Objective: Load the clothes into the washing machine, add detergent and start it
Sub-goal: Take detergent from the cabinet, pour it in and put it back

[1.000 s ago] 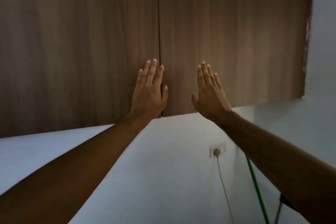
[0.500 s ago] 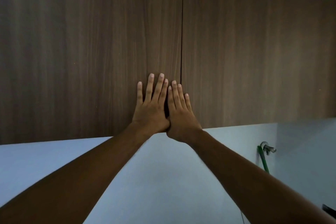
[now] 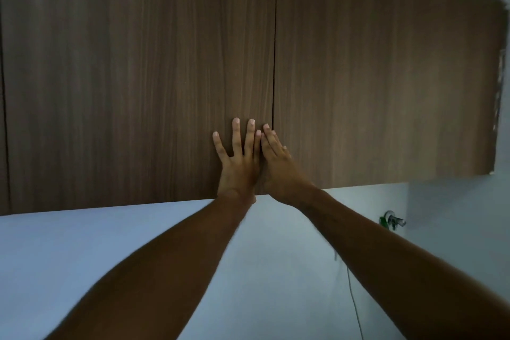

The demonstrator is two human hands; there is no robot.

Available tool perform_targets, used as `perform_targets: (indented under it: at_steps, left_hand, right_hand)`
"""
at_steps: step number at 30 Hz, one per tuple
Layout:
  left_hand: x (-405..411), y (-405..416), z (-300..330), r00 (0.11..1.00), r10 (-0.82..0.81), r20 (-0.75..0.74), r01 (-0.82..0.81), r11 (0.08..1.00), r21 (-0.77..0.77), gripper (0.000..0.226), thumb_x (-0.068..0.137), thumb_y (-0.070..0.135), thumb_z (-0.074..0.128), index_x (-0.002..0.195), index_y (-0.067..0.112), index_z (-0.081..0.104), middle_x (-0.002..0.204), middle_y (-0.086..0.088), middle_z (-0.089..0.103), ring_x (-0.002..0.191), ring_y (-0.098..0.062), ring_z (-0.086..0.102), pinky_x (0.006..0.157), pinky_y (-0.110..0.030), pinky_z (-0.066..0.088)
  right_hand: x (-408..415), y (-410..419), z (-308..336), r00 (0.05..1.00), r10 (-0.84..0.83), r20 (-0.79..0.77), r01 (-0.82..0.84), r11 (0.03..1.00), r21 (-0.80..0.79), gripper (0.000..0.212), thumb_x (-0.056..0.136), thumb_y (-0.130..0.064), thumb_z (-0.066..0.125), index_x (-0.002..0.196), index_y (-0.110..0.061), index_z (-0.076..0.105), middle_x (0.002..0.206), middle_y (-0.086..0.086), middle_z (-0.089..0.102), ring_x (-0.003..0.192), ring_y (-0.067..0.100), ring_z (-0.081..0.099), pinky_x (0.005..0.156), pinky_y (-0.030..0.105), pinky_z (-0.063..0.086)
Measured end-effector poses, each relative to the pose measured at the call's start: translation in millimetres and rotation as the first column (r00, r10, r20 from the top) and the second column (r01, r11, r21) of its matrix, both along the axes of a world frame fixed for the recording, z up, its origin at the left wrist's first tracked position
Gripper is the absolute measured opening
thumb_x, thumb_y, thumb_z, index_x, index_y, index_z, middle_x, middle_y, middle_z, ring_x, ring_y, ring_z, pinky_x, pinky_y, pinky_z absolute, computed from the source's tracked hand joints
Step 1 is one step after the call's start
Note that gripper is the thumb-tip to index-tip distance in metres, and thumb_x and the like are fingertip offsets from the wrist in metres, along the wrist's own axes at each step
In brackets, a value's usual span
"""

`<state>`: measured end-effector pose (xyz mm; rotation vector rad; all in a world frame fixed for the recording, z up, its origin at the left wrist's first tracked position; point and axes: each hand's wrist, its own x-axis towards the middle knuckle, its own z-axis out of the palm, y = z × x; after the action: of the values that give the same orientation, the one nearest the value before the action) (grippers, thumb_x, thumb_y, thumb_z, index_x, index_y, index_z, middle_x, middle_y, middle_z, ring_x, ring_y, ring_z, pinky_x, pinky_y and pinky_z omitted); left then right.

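Observation:
Both my arms reach up to a dark wooden wall cabinet (image 3: 138, 77) with closed doors. My left hand (image 3: 238, 163) lies flat against the left door near its lower edge, fingers spread. My right hand (image 3: 278, 165) rests beside it, touching it, with its fingertips at the seam (image 3: 274, 63) between the two doors. Neither hand holds anything. No washing machine, clothes or detergent are in view.
A white wall (image 3: 96, 270) runs below the cabinet. At the right a metal tap with a green fitting (image 3: 392, 221) sticks out of the wall, and a thin cable (image 3: 354, 306) hangs down below my right forearm.
A second ago my hands were apart on either side of the seam. They have come together, and my right hand now angles toward the seam; the view has shifted slightly.

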<state>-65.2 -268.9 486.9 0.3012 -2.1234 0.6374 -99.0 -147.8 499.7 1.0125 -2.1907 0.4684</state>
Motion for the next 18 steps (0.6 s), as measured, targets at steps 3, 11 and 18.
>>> perform_targets:
  at_steps: [3,11,18]
  left_hand:
    - [-0.1,5.5,-2.0,1.0,-0.007,0.021,0.007,1.0,0.012,0.137,0.069,0.065,0.075,0.154,0.007,-0.016,0.159,-0.025,-0.023,0.143,-0.055,-0.015,0.107,-0.079,0.01]
    - [33.2,18.6,-15.0,0.987,-0.152,0.052,0.154,0.988,-0.034,0.12,0.084,0.054,0.067,0.153,0.012,-0.02,0.158,-0.024,-0.027,0.14,-0.057,-0.02,0.103,-0.083,0.005]
    - [74.7,28.9,-21.1,0.97,-0.242,-0.002,0.242,0.969,-0.047,0.133,0.069,0.062,0.077,0.156,0.018,-0.013,0.161,-0.016,-0.024,0.144,-0.051,-0.021,0.106,-0.079,0.008]
  right_hand:
    - [29.7,10.0,9.6,1.0,-0.017,0.006,0.017,0.998,0.062,0.1,0.091,-0.037,0.065,0.154,-0.012,-0.008,0.164,0.003,-0.014,0.151,0.018,-0.01,0.124,0.038,0.006]
    - [34.8,6.1,12.5,0.965,0.179,0.191,-0.017,0.772,-0.636,0.035,0.102,-0.042,0.044,0.126,-0.017,0.053,0.114,-0.001,0.061,0.101,0.012,0.062,0.087,0.032,0.055]
    - [59.4,12.2,23.7,0.87,0.377,0.317,-0.016,0.664,-0.747,0.053,0.1,-0.056,0.035,0.097,-0.013,0.065,0.084,0.0,0.069,0.078,0.012,0.067,0.072,0.022,0.051]
